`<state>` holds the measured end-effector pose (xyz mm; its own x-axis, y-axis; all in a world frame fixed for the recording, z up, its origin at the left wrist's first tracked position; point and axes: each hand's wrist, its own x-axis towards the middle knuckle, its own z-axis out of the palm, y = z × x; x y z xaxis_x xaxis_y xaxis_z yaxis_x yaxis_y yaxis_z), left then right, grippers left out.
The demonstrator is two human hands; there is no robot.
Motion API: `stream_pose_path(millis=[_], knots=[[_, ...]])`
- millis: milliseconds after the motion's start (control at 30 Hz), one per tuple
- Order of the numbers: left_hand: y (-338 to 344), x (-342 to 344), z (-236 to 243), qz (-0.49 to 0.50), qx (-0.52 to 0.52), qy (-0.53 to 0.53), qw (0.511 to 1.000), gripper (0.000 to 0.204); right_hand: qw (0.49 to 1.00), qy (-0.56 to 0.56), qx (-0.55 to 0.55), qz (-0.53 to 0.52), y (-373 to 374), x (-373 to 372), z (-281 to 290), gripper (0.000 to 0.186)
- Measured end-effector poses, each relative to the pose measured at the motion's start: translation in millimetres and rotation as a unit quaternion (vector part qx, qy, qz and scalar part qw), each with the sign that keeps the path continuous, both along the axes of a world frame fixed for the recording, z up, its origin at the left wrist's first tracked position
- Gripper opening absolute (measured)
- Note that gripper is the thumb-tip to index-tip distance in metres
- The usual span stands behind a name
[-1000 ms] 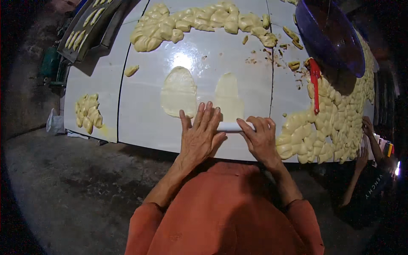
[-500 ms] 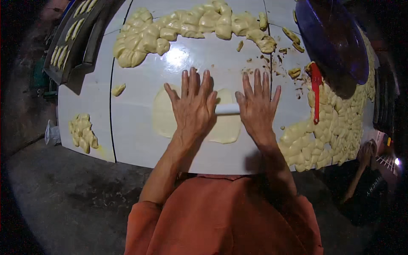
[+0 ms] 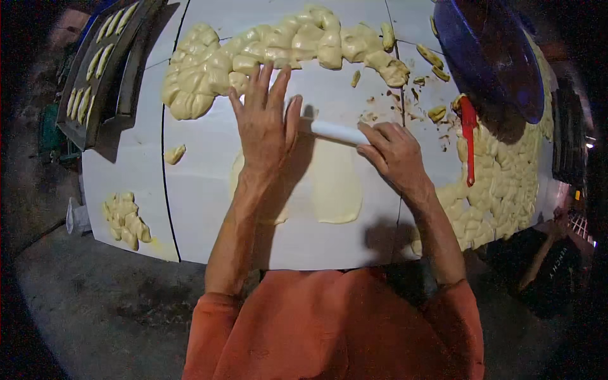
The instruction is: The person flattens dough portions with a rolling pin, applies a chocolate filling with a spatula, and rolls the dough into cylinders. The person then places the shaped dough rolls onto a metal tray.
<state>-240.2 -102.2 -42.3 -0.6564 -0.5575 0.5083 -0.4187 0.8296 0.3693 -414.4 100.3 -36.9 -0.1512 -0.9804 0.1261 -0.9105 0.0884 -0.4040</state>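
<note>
My left hand [image 3: 263, 126], fingers spread, lies over the left end of a white rolling pin [image 3: 332, 132], its fingertips reaching the far band of dough pieces [image 3: 193, 95]. My right hand [image 3: 396, 158] has its fingers bent round the pin's right end. Below the pin are two flattened pale dough sheets, the right one [image 3: 337, 193] in full view and the left one [image 3: 272, 213] partly hidden by my left hand and forearm. All lie on a white table [image 3: 130, 171] with dark seams.
Metal trays [image 3: 126, 95] with shaped dough strips stand at the far left. A small dough heap [image 3: 123, 218] lies near left. On the right are a purple basin [image 3: 491, 57], a red utensil [image 3: 468, 126] and many dough pieces [image 3: 494, 177]. A co-worker [image 3: 548, 266] is at the lower right.
Both hands and the pin have moved toward the table's far side. My right hand, spread flat half a second ago, now grips the pin. The table sits slightly lower in view.
</note>
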Motion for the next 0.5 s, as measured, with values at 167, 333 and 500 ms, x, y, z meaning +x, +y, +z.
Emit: stream_pose_path(millis=[167,333,500], knots=[[62,43,26,-0.071,0.083,-0.152,0.982,0.052,0.977,0.116,-0.077,-0.159,2,28,4,0.048],[87,35,3,-0.098,0.11,-0.235,0.961,0.072,0.983,0.172,-0.025,-0.063,-4,57,-7,0.051],[91,48,6,-0.074,0.085,-0.278,0.954,0.074,0.98,0.05,-0.079,-0.173,33,17,4,0.041]])
